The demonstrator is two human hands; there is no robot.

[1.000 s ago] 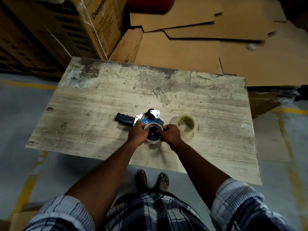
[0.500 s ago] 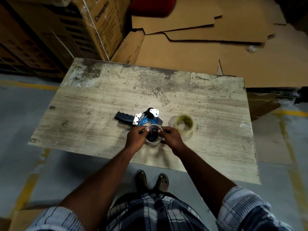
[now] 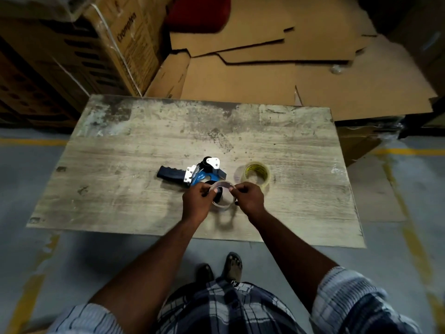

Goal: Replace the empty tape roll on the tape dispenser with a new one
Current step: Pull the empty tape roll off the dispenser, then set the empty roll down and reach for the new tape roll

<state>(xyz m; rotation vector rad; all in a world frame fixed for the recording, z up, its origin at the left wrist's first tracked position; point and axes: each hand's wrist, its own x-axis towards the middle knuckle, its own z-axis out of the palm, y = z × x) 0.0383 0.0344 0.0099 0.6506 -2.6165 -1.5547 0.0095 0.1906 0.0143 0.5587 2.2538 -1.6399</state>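
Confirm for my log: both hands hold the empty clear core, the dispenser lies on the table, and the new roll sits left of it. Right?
In the head view the new roll sits right of the dispenser, not left. The left hand and right hand do hold the empty clear core; the dispenser lies on the table.

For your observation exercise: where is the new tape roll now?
In the head view, the new tape roll lies on the table, right of the tape dispenser, just beyond the right hand.

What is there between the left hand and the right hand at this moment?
The empty tape roll, a clear ring, lies between them. The left hand and the right hand each pinch its rim. The head view shows this.
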